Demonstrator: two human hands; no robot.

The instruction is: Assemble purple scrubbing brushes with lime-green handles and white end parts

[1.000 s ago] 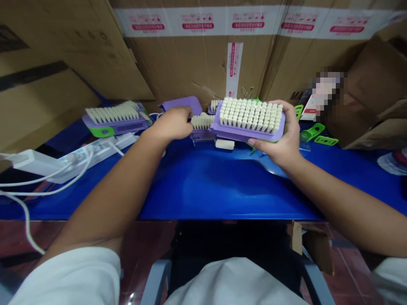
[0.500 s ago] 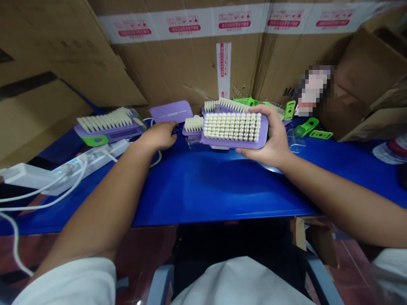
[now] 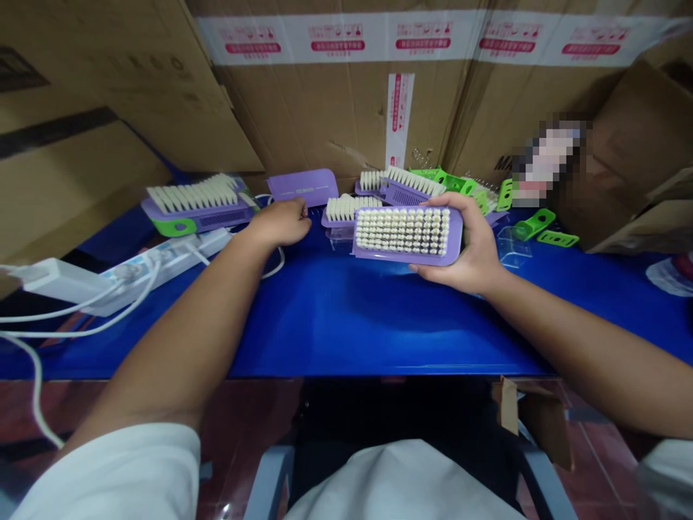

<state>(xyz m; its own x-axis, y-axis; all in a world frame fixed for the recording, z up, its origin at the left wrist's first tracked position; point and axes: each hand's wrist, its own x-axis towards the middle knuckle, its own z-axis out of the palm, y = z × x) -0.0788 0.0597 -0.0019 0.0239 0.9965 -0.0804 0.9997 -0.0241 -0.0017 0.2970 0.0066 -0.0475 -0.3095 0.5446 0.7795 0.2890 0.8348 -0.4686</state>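
Observation:
My right hand [image 3: 470, 249] grips a purple brush head with white bristles [image 3: 406, 234], bristles facing me, just above the blue table [image 3: 346, 310]. My left hand [image 3: 281, 222] rests on the table with fingers curled, knuckles up, beside a small purple bristle piece [image 3: 340, 211] and a white cable [image 3: 271, 267]. What the left fingers hold, if anything, is hidden. A flat purple cover [image 3: 303, 186] lies just behind that hand.
A full purple and green brush [image 3: 198, 204] lies at back left, next to a white power strip [image 3: 124, 274] with cables. More brush parts [image 3: 403, 185] and green clips [image 3: 533, 225] sit at back right. Cardboard boxes [image 3: 336, 101] wall in the table.
The right hand lowered the brush head toward the table and turned its bristles more toward me. The left hand pulled back left from the small bristle piece.

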